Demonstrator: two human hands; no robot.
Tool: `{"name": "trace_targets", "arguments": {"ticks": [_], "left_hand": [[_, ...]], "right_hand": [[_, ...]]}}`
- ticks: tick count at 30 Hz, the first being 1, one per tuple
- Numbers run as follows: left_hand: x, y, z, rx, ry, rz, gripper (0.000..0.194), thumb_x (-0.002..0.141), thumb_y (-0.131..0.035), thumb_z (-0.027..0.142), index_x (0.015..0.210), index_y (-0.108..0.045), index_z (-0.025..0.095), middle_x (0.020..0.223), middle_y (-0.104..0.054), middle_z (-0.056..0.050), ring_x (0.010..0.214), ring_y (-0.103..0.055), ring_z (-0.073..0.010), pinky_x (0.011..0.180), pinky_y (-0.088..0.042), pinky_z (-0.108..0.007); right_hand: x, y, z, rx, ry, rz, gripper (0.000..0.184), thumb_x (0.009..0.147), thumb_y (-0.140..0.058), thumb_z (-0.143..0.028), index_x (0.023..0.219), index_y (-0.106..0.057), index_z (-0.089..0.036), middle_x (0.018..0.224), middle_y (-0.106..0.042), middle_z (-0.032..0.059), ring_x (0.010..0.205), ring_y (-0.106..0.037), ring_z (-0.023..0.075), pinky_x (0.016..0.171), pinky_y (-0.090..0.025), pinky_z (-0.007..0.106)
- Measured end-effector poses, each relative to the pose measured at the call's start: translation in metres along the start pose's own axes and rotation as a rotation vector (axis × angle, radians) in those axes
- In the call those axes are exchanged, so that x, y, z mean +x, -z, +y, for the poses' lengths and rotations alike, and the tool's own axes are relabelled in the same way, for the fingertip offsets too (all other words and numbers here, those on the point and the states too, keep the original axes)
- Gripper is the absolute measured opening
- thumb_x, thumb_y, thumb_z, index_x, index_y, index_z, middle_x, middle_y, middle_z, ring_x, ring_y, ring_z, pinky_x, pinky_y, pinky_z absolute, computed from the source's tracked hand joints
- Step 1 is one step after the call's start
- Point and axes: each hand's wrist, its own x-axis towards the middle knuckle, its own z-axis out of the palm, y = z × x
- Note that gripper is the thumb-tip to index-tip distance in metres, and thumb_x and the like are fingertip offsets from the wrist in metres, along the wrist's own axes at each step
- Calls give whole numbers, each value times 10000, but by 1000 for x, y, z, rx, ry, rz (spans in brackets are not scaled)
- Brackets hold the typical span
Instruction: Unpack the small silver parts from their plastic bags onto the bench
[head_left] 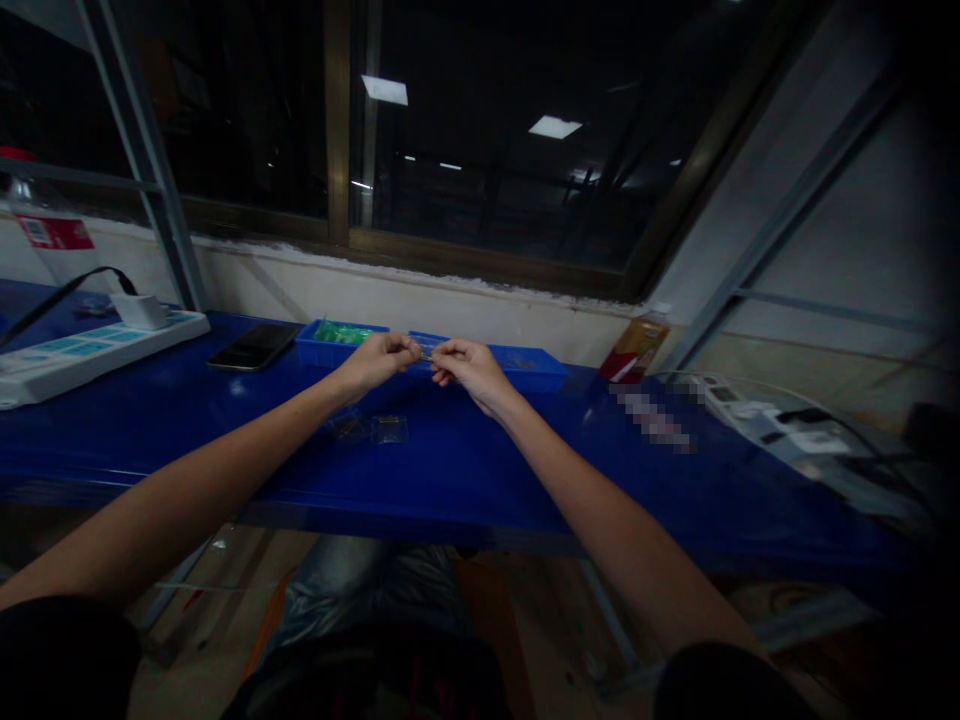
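Observation:
My left hand (382, 362) and my right hand (470, 367) meet over the blue trays, fingertips pinched close together. Between them is a small see-through piece, which looks like a clear plastic bag (425, 351); its contents are too small and dim to make out. Just behind my left hand stands a blue tray (315, 352) with bright green pieces (341, 332) in it. A second blue tray (536, 381) extends behind and beside my right hand, with small things inside. On the table below my hands lie a small clear packet (388, 430) with something dark in it and another packet (347, 426).
A phone (255, 347) and a white power strip (105, 345) with a plug lie at left on the blue table (480, 470). Behind them stands a red-labelled bottle (52, 235). At right are a drink bottle (637, 346) and white items with cables (810, 440).

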Motion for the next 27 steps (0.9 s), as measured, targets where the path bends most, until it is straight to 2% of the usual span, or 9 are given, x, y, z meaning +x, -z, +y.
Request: {"name": "trace_targets", "arguments": {"ticks": [4, 7, 12, 15, 17, 22, 27], "left_hand": [[1, 1, -2, 155, -72, 16, 178, 746, -533, 297, 735, -561, 122, 666, -543, -9, 634, -473, -104, 608, -372, -238], [2, 1, -2, 306, -144, 5, 183, 757, -503, 289, 717, -570, 124, 660, -550, -15, 655, -476, -119, 632, -365, -252], [1, 2, 0, 331, -126, -55, 168, 742, -504, 266, 762, -581, 118, 721, -588, -32, 684, -499, -124, 670, -385, -260], [0, 3, 0, 369, -142, -73, 162, 741, -502, 251, 775, -587, 117, 734, -598, -35, 691, -513, -127, 686, -392, -266], [1, 5, -1, 397, -174, -62, 151, 739, -501, 237, 777, -590, 122, 739, -601, -32, 703, -521, -130, 694, -396, -270], [1, 6, -4, 404, -214, -31, 159, 725, -521, 242, 798, -603, 127, 752, -606, -30, 715, -536, -136, 696, -405, -271], [0, -1, -4, 389, -149, -21, 201, 737, -526, 300, 802, -606, 127, 749, -609, -36, 708, -532, -143, 688, -401, -276]], "right_hand": [[-2, -2, 1, -24, -46, -57, 96, 768, -568, -244, 763, -499, -176, 544, -597, -18, 458, -568, 95, 438, -421, 197], [-2, -4, 2, -46, -20, -28, 102, 766, -571, -208, 731, -481, -174, 531, -590, -26, 452, -566, 85, 441, -429, 189], [1, -6, 4, -81, 5, 35, 116, 740, -588, -192, 721, -476, -170, 511, -561, -41, 431, -538, 73, 423, -402, 178], [2, -4, 5, -151, 17, 12, 96, 739, -571, -214, 718, -488, -170, 543, -562, -31, 455, -535, 79, 447, -401, 196], [2, -3, 7, -262, 90, -6, 103, 736, -568, -248, 718, -505, -169, 584, -569, -17, 500, -538, 89, 491, -409, 217], [-2, -1, 6, -690, 414, 23, 126, 763, -507, -267, 705, -559, -168, 623, -570, -7, 564, -493, 99, 563, -368, 235], [-1, 2, 7, -865, 488, 46, 116, 757, -491, -221, 679, -560, -167, 629, -573, 1, 583, -487, 110, 567, -345, 233]]}}
